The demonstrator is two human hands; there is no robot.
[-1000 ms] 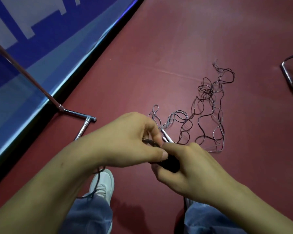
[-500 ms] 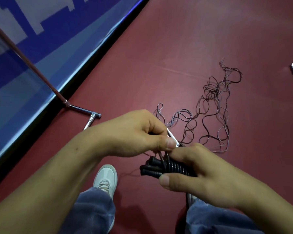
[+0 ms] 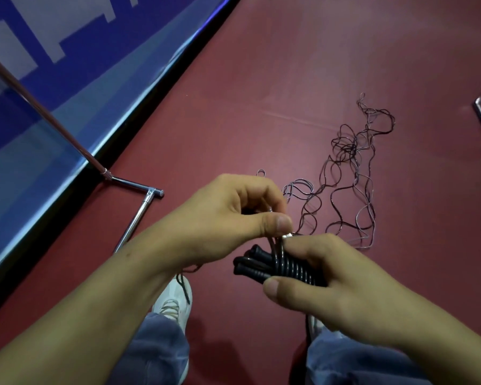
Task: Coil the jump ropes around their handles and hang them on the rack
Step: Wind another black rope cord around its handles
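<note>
The person's two forearms point(image 3: 95, 301) are bare from the wrists back to the frame's lower corners. The left hand point(image 3: 228, 218) and right hand point(image 3: 331, 276) are bare too, each thumb showing a short, evenly trimmed nail. Below them the legs are in loose trousers point(image 3: 150, 354) of faded blue-grey, denim-like cloth that folds softly at the hems over the feet. The left shoe point(image 3: 175, 298) is a white low sneaker with pale laces point(image 3: 167, 304) crossing its top, while of the right shoe point(image 3: 314, 326) only a small white sliver shows beside the trouser hem.
</note>
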